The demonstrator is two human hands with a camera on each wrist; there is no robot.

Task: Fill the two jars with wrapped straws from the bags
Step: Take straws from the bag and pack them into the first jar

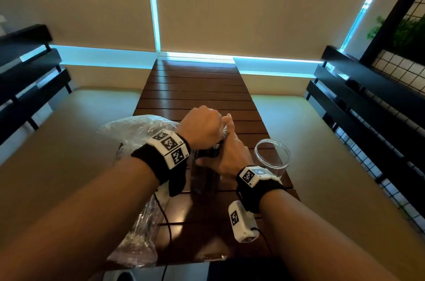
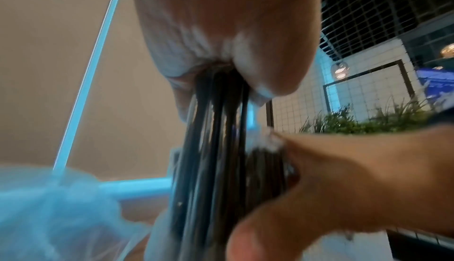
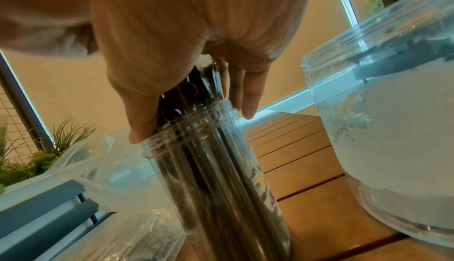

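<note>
A tall clear jar point(image 3: 221, 177) stands on the wooden table point(image 1: 197, 87), packed with dark wrapped straws point(image 3: 196, 164) that stick out above its rim. My left hand point(image 1: 207, 126) grips the top ends of the straw bundle point(image 2: 213, 129) from above. Just below it, my right hand point(image 1: 224, 154) wraps thumb and fingers round the same bundle at the jar mouth; in the right wrist view its thumb point(image 3: 141, 127) touches the rim. A second, wider clear jar point(image 1: 272, 156) stands empty to the right.
Crumpled clear plastic bags point(image 1: 135, 129) lie left of the tall jar, one point(image 1: 138, 234) hanging over the near left table edge. Cushioned benches flank the narrow table. Dark slatted backrests point(image 1: 368, 101) and a wire grid with plants stand at the right.
</note>
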